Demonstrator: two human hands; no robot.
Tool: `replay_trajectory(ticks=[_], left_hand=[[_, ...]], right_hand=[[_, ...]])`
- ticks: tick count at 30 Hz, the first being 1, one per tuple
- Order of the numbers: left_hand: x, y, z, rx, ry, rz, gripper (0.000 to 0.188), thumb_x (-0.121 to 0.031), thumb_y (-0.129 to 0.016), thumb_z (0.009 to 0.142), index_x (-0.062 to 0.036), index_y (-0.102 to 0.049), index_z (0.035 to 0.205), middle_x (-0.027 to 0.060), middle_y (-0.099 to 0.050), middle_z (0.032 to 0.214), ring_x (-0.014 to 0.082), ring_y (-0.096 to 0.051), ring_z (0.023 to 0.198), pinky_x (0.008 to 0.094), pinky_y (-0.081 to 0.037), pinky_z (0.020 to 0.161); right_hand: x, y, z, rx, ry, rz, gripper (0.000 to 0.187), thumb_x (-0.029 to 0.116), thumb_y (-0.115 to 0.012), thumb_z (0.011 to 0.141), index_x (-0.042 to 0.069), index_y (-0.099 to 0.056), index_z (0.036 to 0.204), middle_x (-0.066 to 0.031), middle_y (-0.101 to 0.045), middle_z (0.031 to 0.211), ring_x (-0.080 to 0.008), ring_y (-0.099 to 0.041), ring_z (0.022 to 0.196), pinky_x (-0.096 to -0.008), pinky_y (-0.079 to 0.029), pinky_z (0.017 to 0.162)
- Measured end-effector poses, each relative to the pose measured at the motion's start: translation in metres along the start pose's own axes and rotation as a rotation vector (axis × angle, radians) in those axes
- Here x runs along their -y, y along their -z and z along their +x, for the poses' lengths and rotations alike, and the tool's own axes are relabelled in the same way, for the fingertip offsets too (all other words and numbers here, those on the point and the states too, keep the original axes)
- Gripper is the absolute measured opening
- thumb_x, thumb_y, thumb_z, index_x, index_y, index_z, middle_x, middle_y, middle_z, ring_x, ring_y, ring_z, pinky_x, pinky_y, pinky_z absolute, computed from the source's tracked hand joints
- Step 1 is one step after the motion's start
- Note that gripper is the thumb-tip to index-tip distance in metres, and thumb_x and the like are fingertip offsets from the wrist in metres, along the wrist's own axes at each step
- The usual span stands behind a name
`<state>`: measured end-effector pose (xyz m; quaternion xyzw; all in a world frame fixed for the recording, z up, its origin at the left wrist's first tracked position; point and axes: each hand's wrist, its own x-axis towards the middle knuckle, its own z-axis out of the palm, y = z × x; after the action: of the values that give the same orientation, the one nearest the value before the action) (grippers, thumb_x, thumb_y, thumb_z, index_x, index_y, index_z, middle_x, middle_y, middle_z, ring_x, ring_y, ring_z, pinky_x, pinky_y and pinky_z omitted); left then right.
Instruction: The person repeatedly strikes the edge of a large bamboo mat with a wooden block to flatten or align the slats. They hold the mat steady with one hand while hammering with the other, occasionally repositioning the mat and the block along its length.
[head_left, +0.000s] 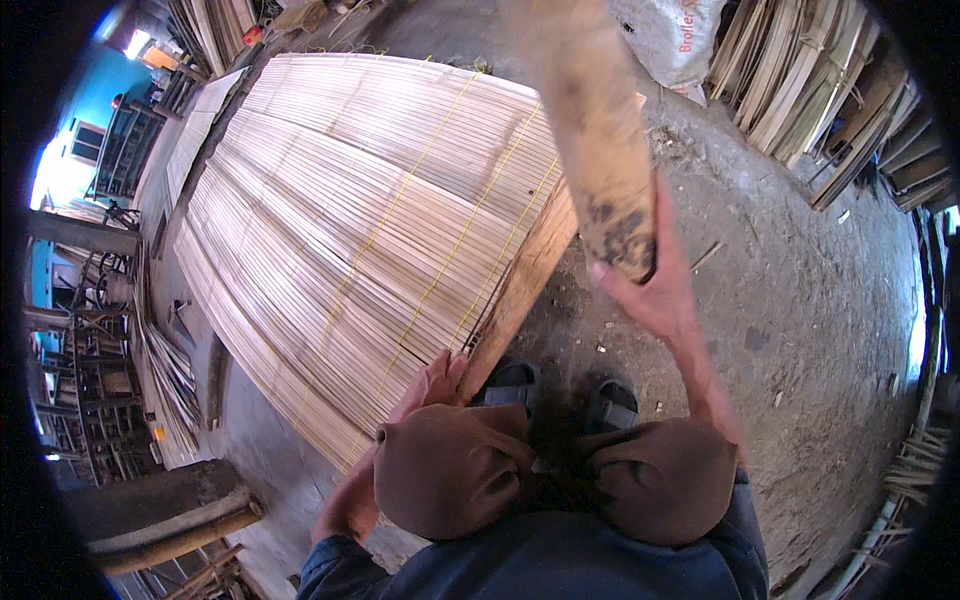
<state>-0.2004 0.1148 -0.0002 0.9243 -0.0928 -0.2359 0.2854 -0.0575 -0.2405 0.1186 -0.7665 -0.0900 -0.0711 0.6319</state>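
On the grey floor (800,340): one large mat (350,220), spread flat, composed of many thin pale slats side by side, too numerous for exact counting.
Threads on the mat: at least three yellow threads (480,200), thin, running crosswise over the slats.
Edge piece: one wooden bar (525,280), straight and orange-brown, rough in grain, lying along the right edge of the mat.
Hands, counted: two, well apart from each other.
Right hand (650,285): closed around the lower end of one wooden plank (605,130), with thumb on the left side and fingers on the right.
Plank: raised above the floor, to the right of the mat; broad, flat, yellowish brown, with dark blotches near the held end; upper end blurred.
Left hand (430,385): fingers laid on the near corner of the mat, just beside the wooden bar; partly behind one knee; cannot tell if gripping.
Clothing: two bent knees in smooth brown trousers (455,465); dark blue shirt (560,560); two dark sandals (612,405) below.
Container: one white sack (672,40), wrinkled, with red print, at the upper edge; contents hidden.
Upper right: several bundles of strips (800,80), long, flat, dry-looking, leaning close together.
Left side: more loose strips (165,370), long and narrow; one round pole (180,525), lower down.
Lower right: one pile of sticks (920,465), thin and pale.
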Motion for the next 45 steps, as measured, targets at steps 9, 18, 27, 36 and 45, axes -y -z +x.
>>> replay_trajectory(ticks=[9,18,27,36,45], left_hand=[[-0.014,0.017,0.040,0.295,0.423,-0.203,0.048,-0.048,-0.043,0.106,-0.0007,-0.050,0.114,0.0185,-0.052,0.135,0.0300,-0.049,0.129,0.0423,-0.037,0.109],[-0.011,0.006,0.012,-0.092,0.179,0.072,0.053,-0.050,-0.039,0.106,0.0000,-0.052,0.113,0.0278,-0.062,0.111,0.0449,-0.058,0.109,0.0520,-0.044,0.093],[-0.027,0.016,0.015,-0.067,-0.015,0.174,0.044,-0.045,-0.046,0.105,-0.0006,-0.051,0.110,0.0290,-0.067,0.096,0.0473,-0.064,0.097,0.0544,-0.049,0.078],[0.025,-0.029,0.020,-0.034,0.260,0.053,0.041,-0.044,-0.051,0.103,-0.0037,-0.051,0.111,0.0274,-0.067,0.089,0.0471,-0.066,0.089,0.0562,-0.049,0.074],[0.033,-0.040,0.002,-0.156,0.245,-0.382,0.040,-0.043,-0.051,0.104,-0.0029,-0.053,0.109,0.0216,-0.063,0.092,0.0416,-0.061,0.084,0.0498,-0.045,0.073]], right_hand=[[-0.042,0.004,-0.038,-0.153,0.157,-0.054,0.111,0.034,-0.083,0.078,0.013,-0.012,0.161,-0.0230,-0.049,0.141,-0.0356,-0.058,0.123,-0.0470,-0.048,0.104],[-0.158,-0.031,-0.099,0.300,-0.288,-0.319,0.110,0.031,-0.081,0.077,0.020,-0.012,0.163,-0.0303,-0.058,0.134,-0.0460,-0.061,0.120,-0.0467,-0.050,0.101],[-0.142,-0.016,-0.096,0.268,-0.364,-0.136,0.107,0.023,-0.080,0.079,0.011,-0.013,0.162,-0.0244,-0.058,0.139,-0.0318,-0.061,0.125,-0.0398,-0.047,0.105],[-0.169,-0.025,-0.125,0.223,-0.378,-0.160,0.109,0.026,-0.081,0.079,0.012,-0.012,0.162,-0.0243,-0.057,0.140,-0.0347,-0.060,0.127,-0.0412,-0.046,0.107],[-0.166,-0.029,-0.125,0.246,-0.376,-0.163,0.109,0.026,-0.080,0.081,0.013,-0.009,0.163,-0.0255,-0.059,0.137,-0.0353,-0.061,0.124,-0.0421,-0.047,0.105]])
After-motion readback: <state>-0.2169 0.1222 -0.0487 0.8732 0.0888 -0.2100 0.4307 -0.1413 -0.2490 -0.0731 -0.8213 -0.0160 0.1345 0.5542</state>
